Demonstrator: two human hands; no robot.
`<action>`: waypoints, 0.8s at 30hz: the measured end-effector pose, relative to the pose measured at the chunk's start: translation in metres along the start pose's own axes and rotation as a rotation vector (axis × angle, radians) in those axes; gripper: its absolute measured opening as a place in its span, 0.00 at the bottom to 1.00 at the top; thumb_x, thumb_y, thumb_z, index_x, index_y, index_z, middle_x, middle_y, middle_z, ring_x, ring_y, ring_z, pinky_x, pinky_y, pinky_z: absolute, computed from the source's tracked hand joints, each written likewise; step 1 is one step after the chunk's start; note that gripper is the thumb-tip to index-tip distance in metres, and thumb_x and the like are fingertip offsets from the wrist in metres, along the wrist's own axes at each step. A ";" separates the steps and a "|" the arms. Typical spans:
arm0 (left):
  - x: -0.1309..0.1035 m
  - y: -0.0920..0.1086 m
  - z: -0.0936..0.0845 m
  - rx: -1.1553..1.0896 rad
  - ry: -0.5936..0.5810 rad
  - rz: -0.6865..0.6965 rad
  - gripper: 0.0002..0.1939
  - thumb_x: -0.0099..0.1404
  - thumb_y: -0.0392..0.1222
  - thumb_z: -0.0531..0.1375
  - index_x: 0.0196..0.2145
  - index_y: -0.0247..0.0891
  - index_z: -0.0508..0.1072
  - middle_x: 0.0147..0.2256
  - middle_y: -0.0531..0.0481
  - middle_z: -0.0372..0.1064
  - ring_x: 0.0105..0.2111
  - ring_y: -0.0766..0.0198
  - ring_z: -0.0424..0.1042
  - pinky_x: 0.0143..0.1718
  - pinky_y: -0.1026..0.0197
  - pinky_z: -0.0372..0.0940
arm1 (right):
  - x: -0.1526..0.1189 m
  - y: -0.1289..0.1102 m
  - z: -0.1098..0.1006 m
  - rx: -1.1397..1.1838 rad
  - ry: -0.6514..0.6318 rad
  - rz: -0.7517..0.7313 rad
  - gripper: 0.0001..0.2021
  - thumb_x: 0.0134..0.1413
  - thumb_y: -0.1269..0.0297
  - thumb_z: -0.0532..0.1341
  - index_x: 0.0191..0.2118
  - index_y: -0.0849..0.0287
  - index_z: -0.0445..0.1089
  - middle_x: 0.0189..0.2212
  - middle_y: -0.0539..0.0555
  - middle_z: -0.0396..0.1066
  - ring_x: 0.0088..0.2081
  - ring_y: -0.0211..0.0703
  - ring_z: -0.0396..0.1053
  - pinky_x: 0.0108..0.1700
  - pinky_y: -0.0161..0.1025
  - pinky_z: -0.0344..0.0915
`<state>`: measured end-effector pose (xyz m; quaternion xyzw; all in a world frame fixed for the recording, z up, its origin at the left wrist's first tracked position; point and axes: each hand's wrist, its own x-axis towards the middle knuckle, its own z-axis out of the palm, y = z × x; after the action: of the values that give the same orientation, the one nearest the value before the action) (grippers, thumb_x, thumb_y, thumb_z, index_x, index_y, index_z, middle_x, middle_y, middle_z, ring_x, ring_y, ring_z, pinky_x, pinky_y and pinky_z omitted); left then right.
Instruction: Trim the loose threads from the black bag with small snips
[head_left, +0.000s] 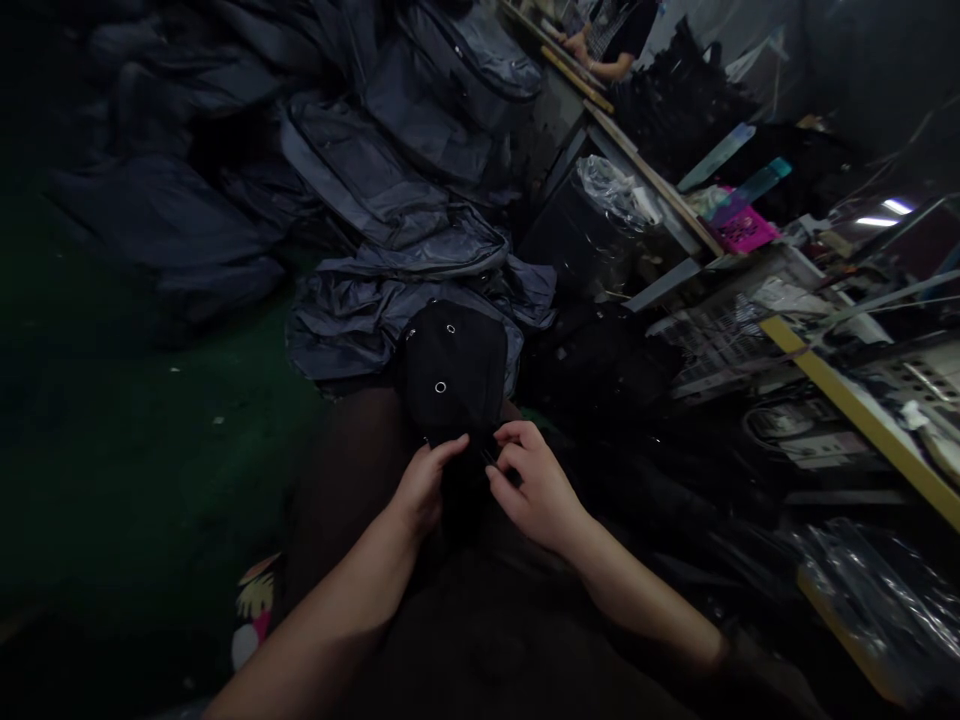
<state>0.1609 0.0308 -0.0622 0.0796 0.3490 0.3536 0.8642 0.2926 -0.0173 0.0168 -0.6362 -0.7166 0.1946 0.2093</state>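
A small black bag point(472, 365) with two round metal eyelets rests on my lap. My left hand point(424, 485) grips its near edge, thumb on top and the other fingers hidden beneath. At the near right corner my right hand point(525, 480) is closed in a pinch, with the fingertips around something thin and dark that is too dim to name. Just beyond the bag lies a crumpled dark grey bag point(360, 310), touching it from behind.
Several grey bags point(367, 170) are heaped ahead and to the left on the green floor point(202, 420). A long workbench point(652, 180) runs along the right, with a pink basket point(746, 230) on it. Another person point(611, 50) is at its far end. Clear plastic packages point(885, 580) lie lower right.
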 end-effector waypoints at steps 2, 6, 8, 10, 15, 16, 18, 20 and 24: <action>0.000 0.000 0.000 -0.003 -0.009 0.003 0.17 0.53 0.40 0.65 0.41 0.33 0.75 0.34 0.45 0.77 0.33 0.58 0.75 0.35 0.59 0.69 | 0.000 0.000 0.001 0.000 0.008 0.002 0.05 0.51 0.71 0.59 0.27 0.58 0.62 0.45 0.57 0.60 0.43 0.45 0.65 0.46 0.44 0.67; 0.000 -0.001 0.000 -0.004 -0.010 0.002 0.16 0.53 0.40 0.65 0.41 0.34 0.75 0.33 0.45 0.77 0.31 0.59 0.75 0.34 0.60 0.69 | 0.001 0.001 0.000 -0.007 -0.001 -0.006 0.05 0.51 0.70 0.59 0.27 0.58 0.62 0.45 0.57 0.59 0.44 0.45 0.64 0.46 0.43 0.66; 0.000 -0.001 0.000 -0.001 -0.013 0.004 0.16 0.53 0.40 0.65 0.41 0.34 0.75 0.34 0.45 0.77 0.31 0.59 0.75 0.34 0.60 0.69 | 0.002 0.002 -0.002 -0.003 -0.022 -0.023 0.04 0.52 0.70 0.58 0.27 0.58 0.63 0.45 0.57 0.59 0.45 0.44 0.64 0.46 0.42 0.66; -0.001 0.000 0.001 0.009 -0.022 0.016 0.16 0.54 0.41 0.65 0.41 0.34 0.75 0.36 0.45 0.77 0.33 0.58 0.75 0.35 0.59 0.69 | 0.002 0.003 -0.004 0.009 -0.050 -0.048 0.04 0.52 0.70 0.59 0.28 0.58 0.64 0.46 0.57 0.59 0.46 0.45 0.63 0.46 0.42 0.66; -0.004 -0.001 0.001 0.116 -0.119 0.062 0.18 0.54 0.41 0.65 0.43 0.34 0.74 0.41 0.42 0.75 0.40 0.55 0.74 0.41 0.58 0.67 | 0.001 0.010 -0.009 0.072 -0.019 -0.033 0.03 0.54 0.69 0.59 0.30 0.58 0.66 0.45 0.57 0.60 0.47 0.44 0.64 0.49 0.43 0.64; -0.004 -0.001 0.000 0.150 -0.141 0.076 0.19 0.53 0.40 0.66 0.44 0.34 0.74 0.42 0.42 0.75 0.41 0.54 0.74 0.43 0.58 0.67 | 0.001 0.012 -0.009 0.091 0.005 -0.013 0.03 0.54 0.68 0.58 0.30 0.58 0.65 0.44 0.56 0.61 0.45 0.44 0.64 0.49 0.42 0.64; -0.004 -0.003 0.000 0.195 -0.157 0.109 0.20 0.52 0.39 0.67 0.44 0.34 0.74 0.43 0.42 0.75 0.43 0.54 0.73 0.45 0.58 0.66 | 0.001 0.015 -0.008 0.132 0.047 0.028 0.05 0.56 0.68 0.57 0.29 0.58 0.64 0.42 0.56 0.63 0.43 0.42 0.66 0.46 0.41 0.65; -0.004 -0.004 -0.001 0.193 -0.149 0.129 0.19 0.52 0.40 0.67 0.43 0.34 0.74 0.42 0.42 0.75 0.42 0.54 0.73 0.44 0.58 0.66 | 0.001 0.016 -0.007 0.175 0.079 0.063 0.06 0.57 0.67 0.57 0.28 0.58 0.64 0.41 0.55 0.65 0.41 0.42 0.66 0.45 0.41 0.65; -0.004 -0.002 0.001 0.137 -0.101 0.097 0.21 0.53 0.42 0.66 0.45 0.34 0.74 0.39 0.42 0.76 0.37 0.56 0.75 0.40 0.58 0.67 | -0.001 0.009 -0.004 0.218 0.172 0.061 0.07 0.56 0.68 0.57 0.27 0.58 0.63 0.40 0.55 0.66 0.42 0.42 0.66 0.46 0.41 0.64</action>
<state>0.1605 0.0268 -0.0603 0.1732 0.3243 0.3660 0.8549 0.3024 -0.0175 0.0147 -0.6457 -0.6509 0.2223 0.3316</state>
